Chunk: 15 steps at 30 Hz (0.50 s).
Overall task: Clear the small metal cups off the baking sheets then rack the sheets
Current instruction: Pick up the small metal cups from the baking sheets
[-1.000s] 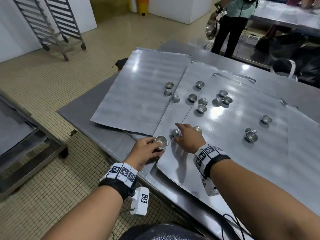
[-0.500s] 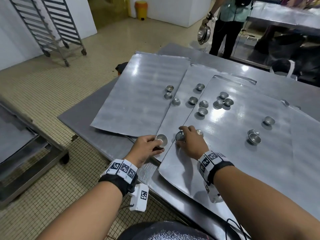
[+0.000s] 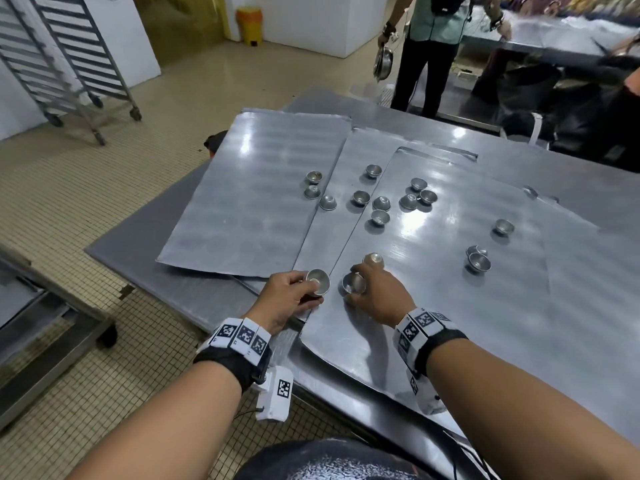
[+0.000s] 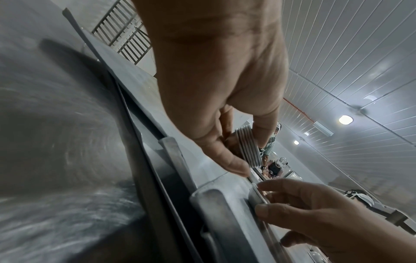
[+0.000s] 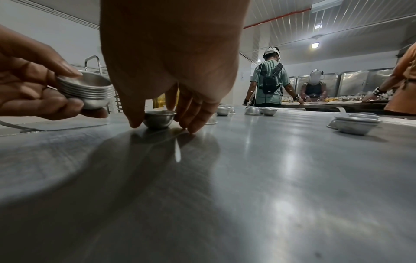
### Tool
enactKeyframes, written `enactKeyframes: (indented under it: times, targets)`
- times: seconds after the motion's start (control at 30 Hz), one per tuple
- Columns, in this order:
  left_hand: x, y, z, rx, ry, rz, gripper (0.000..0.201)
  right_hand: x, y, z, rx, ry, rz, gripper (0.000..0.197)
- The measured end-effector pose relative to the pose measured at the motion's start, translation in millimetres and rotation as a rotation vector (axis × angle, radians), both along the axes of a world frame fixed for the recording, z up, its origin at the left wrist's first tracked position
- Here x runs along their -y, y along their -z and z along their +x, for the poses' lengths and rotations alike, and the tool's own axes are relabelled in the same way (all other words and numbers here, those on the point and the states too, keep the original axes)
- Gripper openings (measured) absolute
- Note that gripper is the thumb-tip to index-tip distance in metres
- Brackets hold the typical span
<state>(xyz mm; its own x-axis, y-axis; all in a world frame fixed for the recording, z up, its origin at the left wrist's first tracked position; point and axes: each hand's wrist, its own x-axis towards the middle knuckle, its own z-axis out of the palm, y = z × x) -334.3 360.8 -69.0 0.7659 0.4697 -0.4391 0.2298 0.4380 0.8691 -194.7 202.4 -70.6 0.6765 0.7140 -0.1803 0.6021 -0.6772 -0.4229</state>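
Observation:
Three flat metal baking sheets overlap on the steel table; the nearest sheet (image 3: 450,323) lies under my right hand. Several small metal cups (image 3: 381,216) are scattered over the sheets, some upside down. My left hand (image 3: 304,289) holds a nested stack of cups (image 3: 318,284) (image 5: 90,92) (image 4: 248,147) at the sheets' near edge. Just to its right, my right hand (image 3: 360,289) pinches a single cup (image 3: 353,284) (image 5: 159,118) between thumb and fingers; it stands open side up on the nearest sheet. An upturned cup (image 3: 373,259) sits just beyond my right fingers.
A wheeled tray rack (image 3: 69,64) stands on the tiled floor at the far left. A low steel trolley (image 3: 41,323) is at my left. A person (image 3: 433,46) holding a metal bowl stands beyond the table's far edge. The table (image 3: 180,278) edge runs beneath my wrists.
My right hand went from touching the upturned cup to gripping it, and the cup now stands open side up, a little nearer. The left hand with its stack stayed put.

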Motion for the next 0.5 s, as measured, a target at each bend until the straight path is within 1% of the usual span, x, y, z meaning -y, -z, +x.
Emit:
enactKeyframes:
  times: [0.07, 0.17, 0.23, 0.33, 0.4, 0.5]
  targets:
    - [2, 0, 1, -0.008, 0.000, -0.006, 0.017, 5, 0, 1, -0.013, 0.010, -0.014, 0.059]
    - [5, 0, 1, -0.010, 0.019, -0.005, 0.021, 12, 1, 3, -0.002, -0.002, -0.021, 0.041]
    - [7, 1, 1, -0.010, 0.036, 0.007, 0.022, 16, 1, 3, -0.014, -0.002, -0.012, 0.037]
    - [9, 2, 2, -0.014, 0.032, 0.010, 0.021, 18, -5, 3, -0.021, 0.017, 0.089, 0.039]
    - [10, 0, 4, -0.011, 0.024, 0.008, 0.017, 15, -11, 1, -0.030, 0.037, 0.184, 0.046]
    - [10, -3, 8, -0.002, 0.010, -0.011, 0.013, 6, -19, -6, -0.059, 0.017, 0.303, 0.055]
